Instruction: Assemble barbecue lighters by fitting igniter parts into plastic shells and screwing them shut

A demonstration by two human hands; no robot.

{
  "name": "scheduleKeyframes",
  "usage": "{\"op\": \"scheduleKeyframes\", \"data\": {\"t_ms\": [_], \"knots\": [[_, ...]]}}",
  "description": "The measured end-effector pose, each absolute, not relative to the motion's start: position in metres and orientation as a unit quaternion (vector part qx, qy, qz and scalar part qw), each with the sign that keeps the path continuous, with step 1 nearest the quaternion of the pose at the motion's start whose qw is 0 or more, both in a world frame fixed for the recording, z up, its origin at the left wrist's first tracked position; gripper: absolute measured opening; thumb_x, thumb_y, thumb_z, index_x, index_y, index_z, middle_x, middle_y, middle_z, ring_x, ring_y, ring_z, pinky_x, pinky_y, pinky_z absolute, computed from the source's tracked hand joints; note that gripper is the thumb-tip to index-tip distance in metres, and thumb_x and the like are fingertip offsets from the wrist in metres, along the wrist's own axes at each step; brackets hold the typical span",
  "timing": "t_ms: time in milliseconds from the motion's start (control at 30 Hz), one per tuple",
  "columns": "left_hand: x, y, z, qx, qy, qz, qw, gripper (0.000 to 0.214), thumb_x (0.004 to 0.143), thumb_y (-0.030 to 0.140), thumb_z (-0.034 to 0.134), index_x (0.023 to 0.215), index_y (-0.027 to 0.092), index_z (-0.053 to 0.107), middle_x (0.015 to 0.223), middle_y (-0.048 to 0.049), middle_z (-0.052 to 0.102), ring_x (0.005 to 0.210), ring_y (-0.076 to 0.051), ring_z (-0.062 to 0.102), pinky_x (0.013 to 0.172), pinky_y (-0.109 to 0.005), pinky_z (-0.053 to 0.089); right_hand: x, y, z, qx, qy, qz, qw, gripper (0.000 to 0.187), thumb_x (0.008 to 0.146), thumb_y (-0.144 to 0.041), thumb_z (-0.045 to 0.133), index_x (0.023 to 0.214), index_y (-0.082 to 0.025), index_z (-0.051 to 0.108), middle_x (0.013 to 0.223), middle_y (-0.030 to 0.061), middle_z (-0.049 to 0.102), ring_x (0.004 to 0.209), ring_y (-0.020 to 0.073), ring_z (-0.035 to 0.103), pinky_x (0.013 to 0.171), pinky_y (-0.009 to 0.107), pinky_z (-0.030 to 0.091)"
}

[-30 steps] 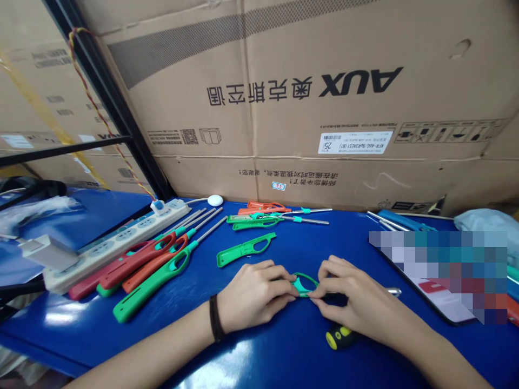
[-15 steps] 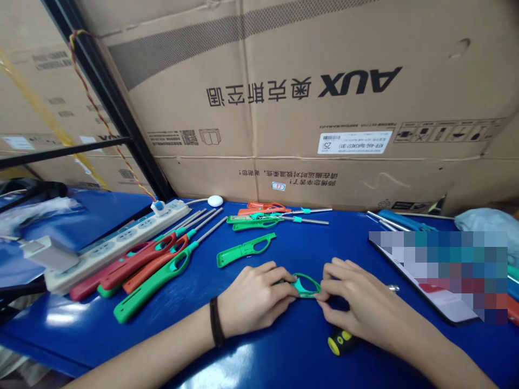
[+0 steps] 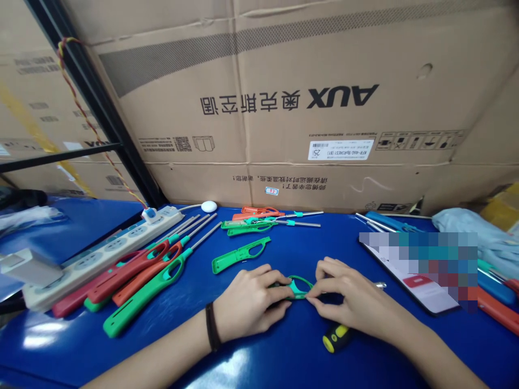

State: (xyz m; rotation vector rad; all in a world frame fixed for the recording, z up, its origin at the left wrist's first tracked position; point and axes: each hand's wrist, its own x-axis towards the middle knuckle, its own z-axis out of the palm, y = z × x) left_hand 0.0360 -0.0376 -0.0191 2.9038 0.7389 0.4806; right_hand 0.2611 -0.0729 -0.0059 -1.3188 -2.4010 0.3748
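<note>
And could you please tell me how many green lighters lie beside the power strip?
2: one green lighter in front; a second one, mostly hidden, between the red lighter and orange lighter. More may be hidden.

A glossy blue table (image 3: 279,359) bears a white power strip (image 3: 99,255), stick lighters (image 3: 138,302), a green half-shell (image 3: 227,261), a yellow-and-black tool (image 3: 337,337).

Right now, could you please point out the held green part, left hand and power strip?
Held green part (image 3: 300,295): head view, lower edge.
Left hand (image 3: 252,296): head view, back.
Power strip (image 3: 99,252): head view, top.
</note>
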Motion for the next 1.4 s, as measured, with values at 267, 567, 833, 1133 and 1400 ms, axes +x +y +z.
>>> {"op": "scheduleKeyframes", "data": {"t_ms": [267, 567, 833, 1133, 1400], "knots": [[0.034, -0.037, -0.021, 0.952, 0.236, 0.18, 0.078, 0.019, 0.085, 0.023, 0.055, 0.097, 0.025, 0.07, 0.103, -0.0001, 0.068, 0.086, -0.017, 0.062, 0.076, -0.028, 0.052, 0.259, -0.075, -0.005, -0.459, -0.862, 0.102, 0.19, 0.018, 0.078, -0.01, 0.061, 0.075, -0.024, 0.071, 0.074, -0.0009, 0.053, 0.074, 0.014, 0.054, 0.074, 0.026, 0.042], [0.035, -0.035, -0.021, 0.947, 0.241, 0.191, 0.094, 0.018, 0.083, 0.024, 0.058, 0.095, 0.026, 0.071, 0.102, 0.0011, 0.068, 0.086, -0.016, 0.062, 0.074, -0.027, 0.051, 0.256, -0.074, -0.009, -0.495, -0.84, 0.122, 0.185, 0.018, 0.076, -0.009, 0.061, 0.076, -0.024, 0.069, 0.074, -0.0018, 0.055, 0.073, 0.014, 0.055, 0.076, 0.027, 0.043], [0.035, -0.035, -0.021, 0.945, 0.241, 0.199, 0.094, 0.016, 0.083, 0.024, 0.057, 0.091, 0.025, 0.071, 0.1, 0.0005, 0.069, 0.083, -0.016, 0.063, 0.072, -0.026, 0.051, 0.26, -0.074, -0.011, -0.476, -0.851, 0.105, 0.194, 0.019, 0.078, -0.011, 0.058, 0.078, -0.025, 0.071, 0.072, -0.0015, 0.054, 0.073, 0.0143, 0.055, 0.078, 0.029, 0.042], [0.035, -0.038, -0.019, 0.949, 0.245, 0.177, 0.091, 0.019, 0.086, 0.028, 0.054, 0.099, 0.027, 0.068, 0.104, -0.0002, 0.066, 0.087, -0.017, 0.062, 0.076, -0.028, 0.051, 0.255, -0.075, -0.012, -0.485, -0.853, 0.091, 0.168, 0.017, 0.076, -0.009, 0.058, 0.072, -0.024, 0.066, 0.074, -0.0012, 0.055, 0.075, 0.0157, 0.056, 0.085, 0.033, 0.043], [0.036, -0.044, -0.014, 0.957, 0.245, 0.142, 0.062, 0.024, 0.089, 0.03, 0.05, 0.108, 0.027, 0.064, 0.11, -0.0037, 0.062, 0.09, -0.019, 0.06, 0.077, -0.03, 0.053, 0.247, -0.078, -0.009, -0.513, -0.84, 0.099, 0.15, 0.016, 0.072, -0.006, 0.056, 0.067, -0.022, 0.057, 0.075, -0.0014, 0.055, 0.076, 0.0162, 0.057, 0.083, 0.033, 0.044]]}}
